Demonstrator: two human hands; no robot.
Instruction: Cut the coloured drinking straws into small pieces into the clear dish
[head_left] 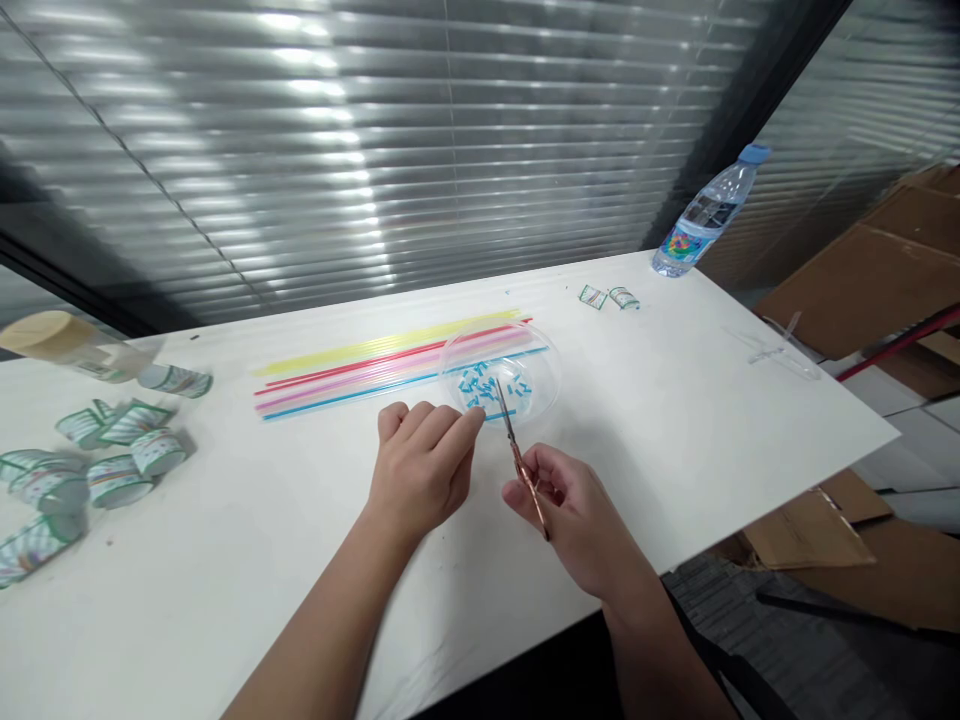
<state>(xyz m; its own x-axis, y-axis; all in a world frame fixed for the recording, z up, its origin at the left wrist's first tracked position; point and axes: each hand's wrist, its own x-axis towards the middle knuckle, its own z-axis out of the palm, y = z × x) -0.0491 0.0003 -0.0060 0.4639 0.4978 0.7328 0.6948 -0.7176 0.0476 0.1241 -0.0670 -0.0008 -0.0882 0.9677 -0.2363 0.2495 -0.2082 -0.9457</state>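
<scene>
My left hand (427,460) is closed, with the tip of a thin blue straw (501,414) sticking out from its thumb and forefinger. In my right hand (566,500) is a pair of copper-handled scissors (517,455), its blades pointing away from me, over the near side of a clear round bowl (553,385). Short cut blue pieces (480,382) lie in the bowl. Beyond my left hand lie long thin straws: yellow ones (360,347), red ones (337,370), pink ones (330,392) and a blue one (337,398). Their right ends pass by or behind the bowl.
Several green-edged patterned rolls (120,480) lie at the left of the white table (300,600), near a beige-lidded jar (67,345). Two small patterned pieces (592,297) are at the back. A water bottle (705,220) stands at the back right corner; cardboard boxes (870,270) sit beyond the right edge.
</scene>
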